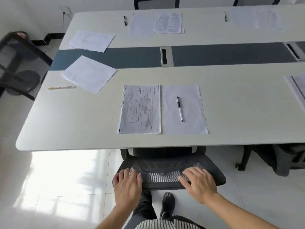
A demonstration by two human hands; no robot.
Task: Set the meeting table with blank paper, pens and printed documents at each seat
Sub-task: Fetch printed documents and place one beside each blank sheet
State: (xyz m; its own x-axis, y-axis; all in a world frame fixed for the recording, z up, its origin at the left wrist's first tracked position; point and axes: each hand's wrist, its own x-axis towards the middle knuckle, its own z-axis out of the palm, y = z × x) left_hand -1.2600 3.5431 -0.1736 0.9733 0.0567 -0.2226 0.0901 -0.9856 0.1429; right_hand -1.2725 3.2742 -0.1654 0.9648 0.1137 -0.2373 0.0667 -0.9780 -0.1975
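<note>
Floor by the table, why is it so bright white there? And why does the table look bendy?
In the head view, bright light reflects off the glossy floor and washes it white; the same view's wide-angle lens bends the table at its edges, and the far printed document looks soft, its text unreadable.

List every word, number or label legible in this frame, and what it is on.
None can be read.
Printed document at the near seat: lines and a diagram, too blurred.
Printed sheet at the far seat: too small and blurred.
Pen: no readable marking.
</note>
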